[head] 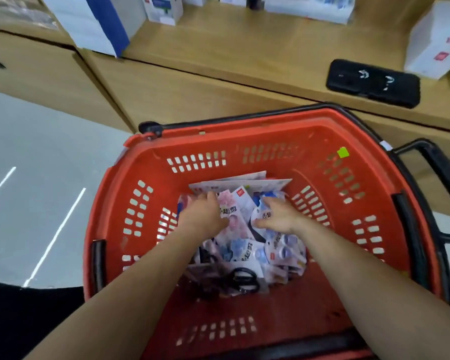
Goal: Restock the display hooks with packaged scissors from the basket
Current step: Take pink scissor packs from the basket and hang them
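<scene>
Presently one picking station is recorded, seen from above.

Basket (244, 141): red plastic with slotted walls, set at lower centre of the frame against a wooden counter (244, 61), presumably so that stock is within reach of the display. A green sticker (343, 152) is noted on its right inner wall.

Packs (244, 245): carded scissors, mostly white with pink and blue print, heaped loosely on the basket floor at mid-frame and overlapped at all angles. One pack of black scissors (242, 279) is laid at the lower edge of the heap. None is yet lifted out; the hooks are not shown.

Left hand (205, 211): laid palm-down on the left of the heap, fingers stretched forward and fairly flat; nothing is seen to be gripped. It is judged to be placed there to part or steady the packs.

Right hand (278, 216): laid on the right of the heap, thumb spread toward the centre, fingers bent over a white pack. Whether that pack is actually held cannot be told through the blur.

Step judged: sorting for a pack to draw out, with much stock left.

Also listed: black case (373, 83) on the counter at upper right; white boxes (437, 40) beside it; grey floor (37, 152) at left.
</scene>
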Available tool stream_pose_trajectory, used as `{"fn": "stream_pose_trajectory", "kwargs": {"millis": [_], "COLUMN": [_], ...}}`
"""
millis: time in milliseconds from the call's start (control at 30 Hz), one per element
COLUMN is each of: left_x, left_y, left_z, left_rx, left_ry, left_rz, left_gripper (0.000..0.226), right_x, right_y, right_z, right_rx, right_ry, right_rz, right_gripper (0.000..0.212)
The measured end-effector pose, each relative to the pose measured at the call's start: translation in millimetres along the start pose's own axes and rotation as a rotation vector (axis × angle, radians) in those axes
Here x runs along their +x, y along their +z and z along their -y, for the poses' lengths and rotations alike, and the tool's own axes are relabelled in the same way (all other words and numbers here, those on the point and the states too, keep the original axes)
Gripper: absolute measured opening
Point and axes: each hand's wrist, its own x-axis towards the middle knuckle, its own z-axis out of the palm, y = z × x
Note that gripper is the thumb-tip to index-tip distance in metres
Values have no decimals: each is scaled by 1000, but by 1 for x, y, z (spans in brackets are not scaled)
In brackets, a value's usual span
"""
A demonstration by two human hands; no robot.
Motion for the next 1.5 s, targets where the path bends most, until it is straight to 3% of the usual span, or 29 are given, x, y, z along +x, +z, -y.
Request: {"fn": "stream_pose_trajectory", "kwargs": {"millis": [200,400,567,667,767,867,967,1033,1133,1300,1367,1433,1500], "left_x": [25,28,16,-3,-19,-30,-32,-34,-39,-39,-41,-41,-44], "left_y": [20,28,25,13,-6,-31,-47,-49,-42,-30,-34,-36,-36], "left_z": [-3,-5,-4,0,5,2,3,9,10,12,12,17,23], "left_rx": [-132,-352,-420,-465,-502,-642,-895,-1061,-1073,-1078,-1047,-1046,-1042], "left_ry": [-82,-115,-115,-74,10,38,30,9,-17,84,121,124,112], "left_rz": [-32,23,-8,-19,-93,-238,-281,-221,-77,-65,-62,-93,-127], "left_gripper": [73,62,39,43,37,24,44,63,77,67,51,27,30], "right_x": [17,16,8,-4,-20,-37,-47,-49,-43,-39,-32,-24,-10], "right_y": [18,23,16,8,-2,-18,-34,-36,-30,-29,-32,-35,-33], "right_z": [3,14,15,23,34,42,49,51,50,60,57,46,29], "right_rx": [6,-88,-12,-60,-93,129,368,550,673,767,787,683,398], "right_ry": [-90,-208,-273,-371,-478,-527,-516,-483,-457,-465,-439,-341,-256], "right_rz": [-23,-114,-94,-100,-139,-186,-223,-215,-244,-209,-161,-105,-163], "right_gripper": [96,62,46,42,39,40,36,32,26,20,12,34,40]}}
